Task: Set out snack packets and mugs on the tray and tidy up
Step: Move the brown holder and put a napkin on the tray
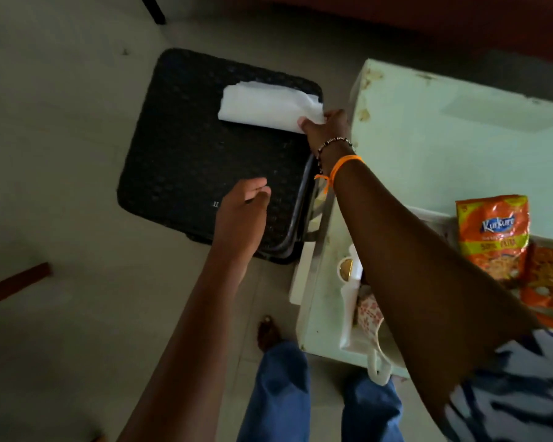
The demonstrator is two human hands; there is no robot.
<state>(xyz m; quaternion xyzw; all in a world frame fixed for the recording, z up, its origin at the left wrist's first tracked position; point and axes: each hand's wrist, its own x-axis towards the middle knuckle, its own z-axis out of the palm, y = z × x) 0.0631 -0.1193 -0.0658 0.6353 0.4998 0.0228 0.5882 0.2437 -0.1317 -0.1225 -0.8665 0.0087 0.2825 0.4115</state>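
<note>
Right hand (328, 127) pinching cloth (268, 108) corner on black stool (186, 161), left hand (243, 212) loose, holding nothing. Soft, floppy, light; probably better grabbed mid-fold.

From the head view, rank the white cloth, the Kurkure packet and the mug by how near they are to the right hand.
1. White cloth, on the black stool, pinched by the right hand.
2. Mug, lower down on the tray, under the forearm.
3. Kurkure packet, far right on the tray.
</note>
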